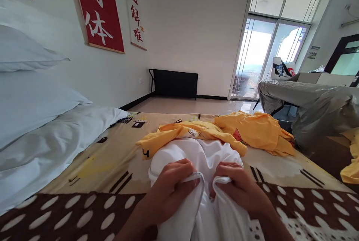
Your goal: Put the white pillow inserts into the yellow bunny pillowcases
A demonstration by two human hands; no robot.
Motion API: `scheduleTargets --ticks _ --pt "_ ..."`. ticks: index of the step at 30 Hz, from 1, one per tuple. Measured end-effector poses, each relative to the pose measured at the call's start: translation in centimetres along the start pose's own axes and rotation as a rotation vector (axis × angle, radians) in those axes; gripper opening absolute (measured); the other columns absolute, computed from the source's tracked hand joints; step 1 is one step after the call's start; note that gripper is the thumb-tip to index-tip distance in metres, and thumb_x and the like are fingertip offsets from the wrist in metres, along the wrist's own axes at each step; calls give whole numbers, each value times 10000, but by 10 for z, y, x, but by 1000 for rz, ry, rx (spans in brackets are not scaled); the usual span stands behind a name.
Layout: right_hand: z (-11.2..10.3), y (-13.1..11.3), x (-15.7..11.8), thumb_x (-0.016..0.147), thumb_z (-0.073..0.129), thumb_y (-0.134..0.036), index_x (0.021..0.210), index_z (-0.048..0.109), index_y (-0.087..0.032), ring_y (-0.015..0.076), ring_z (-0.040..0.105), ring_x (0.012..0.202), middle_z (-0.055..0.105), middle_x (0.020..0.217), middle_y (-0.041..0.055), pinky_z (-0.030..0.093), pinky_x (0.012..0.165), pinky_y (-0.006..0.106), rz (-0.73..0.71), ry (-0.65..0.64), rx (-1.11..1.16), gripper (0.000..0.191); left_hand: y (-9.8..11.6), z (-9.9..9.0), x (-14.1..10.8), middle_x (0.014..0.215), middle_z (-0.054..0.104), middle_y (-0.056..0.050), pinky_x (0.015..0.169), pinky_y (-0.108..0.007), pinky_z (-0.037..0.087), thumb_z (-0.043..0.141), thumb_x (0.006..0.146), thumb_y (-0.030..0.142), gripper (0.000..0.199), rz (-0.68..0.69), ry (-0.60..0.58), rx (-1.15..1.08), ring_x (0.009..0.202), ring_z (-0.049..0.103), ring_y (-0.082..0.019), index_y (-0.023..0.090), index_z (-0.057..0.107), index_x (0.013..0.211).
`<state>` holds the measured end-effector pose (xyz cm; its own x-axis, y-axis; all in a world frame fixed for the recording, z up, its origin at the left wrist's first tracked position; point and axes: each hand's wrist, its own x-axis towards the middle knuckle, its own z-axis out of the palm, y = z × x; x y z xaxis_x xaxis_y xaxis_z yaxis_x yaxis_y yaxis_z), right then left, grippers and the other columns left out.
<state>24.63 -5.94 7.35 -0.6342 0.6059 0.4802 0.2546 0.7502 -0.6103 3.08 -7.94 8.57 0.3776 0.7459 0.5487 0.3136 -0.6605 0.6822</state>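
Observation:
A white pillow [196, 151] lies in front of me, with loose white fabric, a pillowcase [179, 220], running from it toward my body. My left hand [175, 186] grips the edge of the pillowcase, fingers curled round it. On the other side of the opening, my right hand [234, 185] is closed on the same pillowcase. A small gap of white cloth separates the two hands. Just beyond the pillow, touching it, lies a crumpled yellow cloth [168, 136] with printed figures.
Another yellow cloth [256, 130] lies behind to the right on the patterned bed sheet [103, 166]. White pillows [67, 132] are stacked at the left. A plastic-covered table [311, 95] stands at the right, and a black folded item [175, 84] leans against the far wall.

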Motion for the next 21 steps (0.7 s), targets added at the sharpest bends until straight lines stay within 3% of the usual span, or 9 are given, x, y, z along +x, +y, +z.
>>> scheduleTargets --ticks 4,7,9,14,17,21 --pt "37 20 8 805 527 -205 759 620 -191 148 563 678 638 672 11 395 691 240 42 -236 -177 105 -3 6 -3 628 525 -6 615 -265 394 448 879 337 276 2 41 114 613 486 -149 202 503 645" --pt "43 29 10 767 527 -171 679 593 -182 133 538 640 619 644 0 392 668 232 31 -281 -116 110 1 8 -2 594 474 32 572 -239 358 448 889 340 260 -77 44 175 558 437 -119 208 459 665" --pt "35 32 9 801 535 -241 719 617 -181 126 528 647 619 674 -3 401 664 225 49 -246 53 130 0 12 2 571 439 49 545 -237 330 422 902 360 262 -128 10 183 531 398 -111 211 436 687" --pt "12 35 9 814 553 -483 726 651 -157 141 527 660 601 670 4 425 677 252 104 -13 440 351 -10 28 11 577 402 52 568 -252 319 338 922 436 310 -200 -32 113 554 373 -121 214 424 724" --pt "15 40 8 764 597 -537 750 687 -166 162 548 692 635 693 12 447 687 267 99 -18 464 382 -12 36 12 625 456 33 604 -257 338 308 925 453 356 -221 -99 83 607 411 -130 210 390 678" --pt "25 46 7 731 631 -551 755 715 -172 154 533 666 626 664 4 440 629 248 144 -12 420 388 -11 39 8 649 513 13 614 -258 371 297 923 459 387 -170 -75 85 611 447 -135 206 400 649"
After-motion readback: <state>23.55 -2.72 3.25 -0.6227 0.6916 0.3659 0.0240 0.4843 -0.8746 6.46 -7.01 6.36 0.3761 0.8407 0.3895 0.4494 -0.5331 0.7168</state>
